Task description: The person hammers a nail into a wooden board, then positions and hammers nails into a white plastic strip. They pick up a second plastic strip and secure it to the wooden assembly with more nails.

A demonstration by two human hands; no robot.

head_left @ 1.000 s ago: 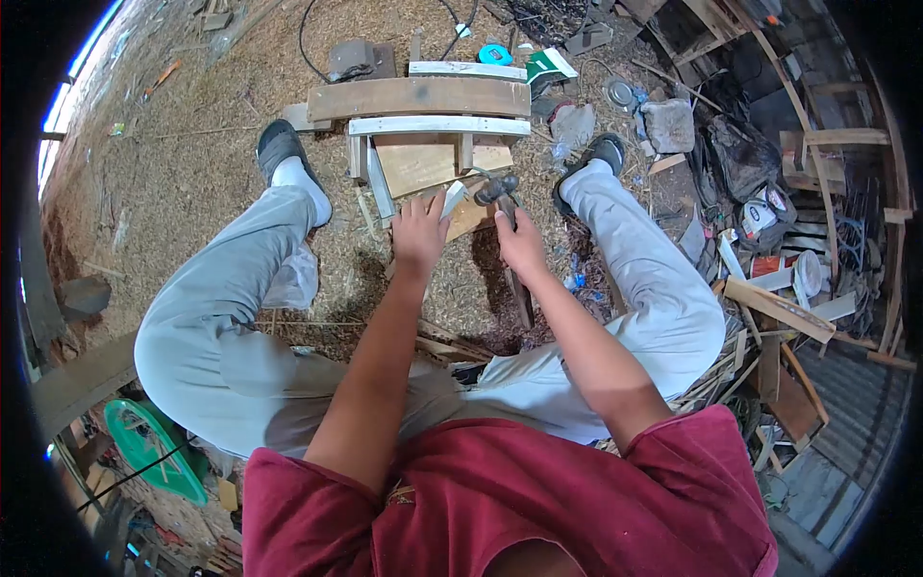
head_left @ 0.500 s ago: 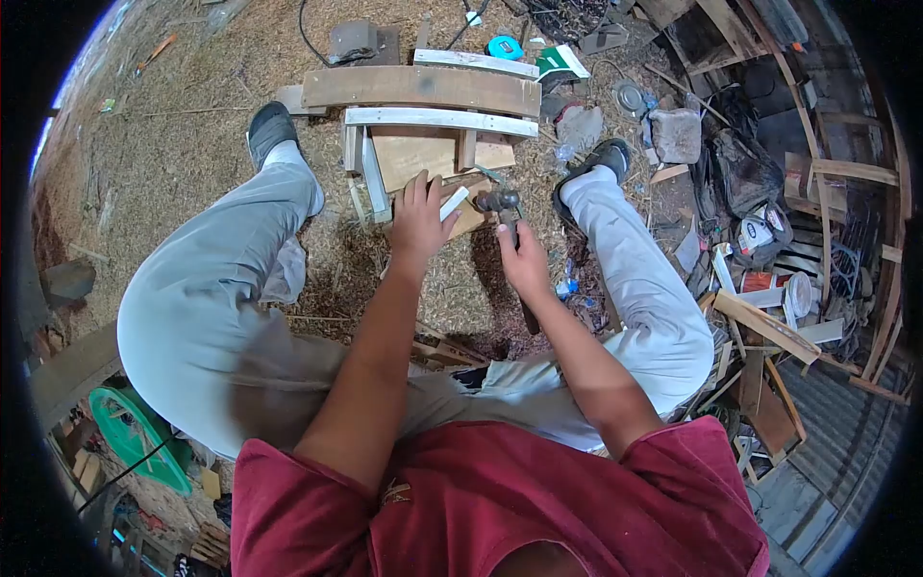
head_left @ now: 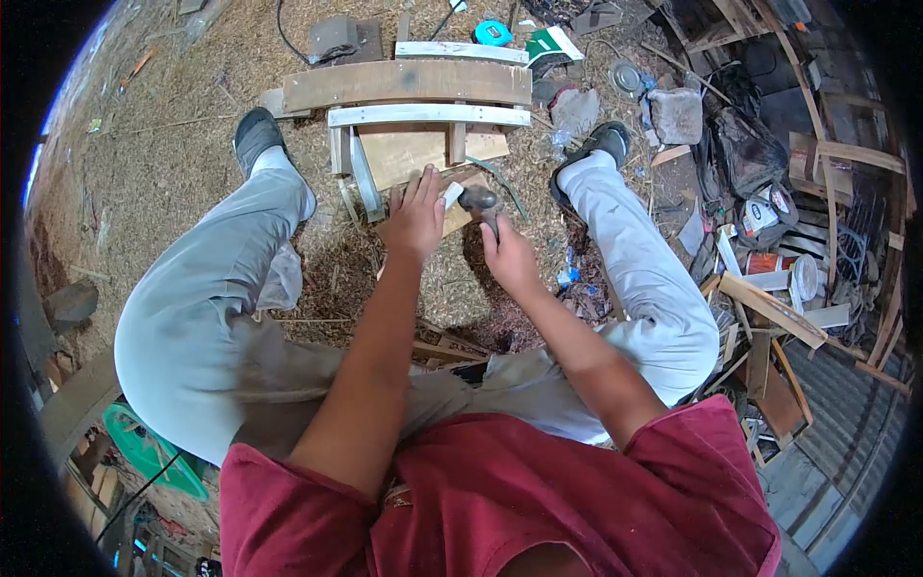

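Note:
My left hand [head_left: 416,219] steadies a short white-faced wood strip [head_left: 452,194], its fingers stretched forward over the wood and its thumb along the strip's near side. My right hand [head_left: 511,256] is wrapped round the handle of a hammer, close below the head. The hammer's dark metal head [head_left: 479,199] is beside the strip's right end, seemingly touching it. Bare wooden boards [head_left: 463,213] lie under the hands. Just beyond stands a curved wooden frame [head_left: 413,87] with white-edged slats and short uprights. The strip's lower part is hidden by my left hand.
A teal tape measure [head_left: 492,34] and a green-and-white packet [head_left: 552,48] lie behind the frame. Grey stones [head_left: 676,116], a paint tin [head_left: 806,276] and scrap wood [head_left: 772,310] crowd the right side. A green plastic basin [head_left: 144,452] is at lower left. Wood shavings cover the ground.
The hammer head has moved left, up to the white-faced strip, with my right hand following. My left hand stays on the wood. The view has shifted slightly.

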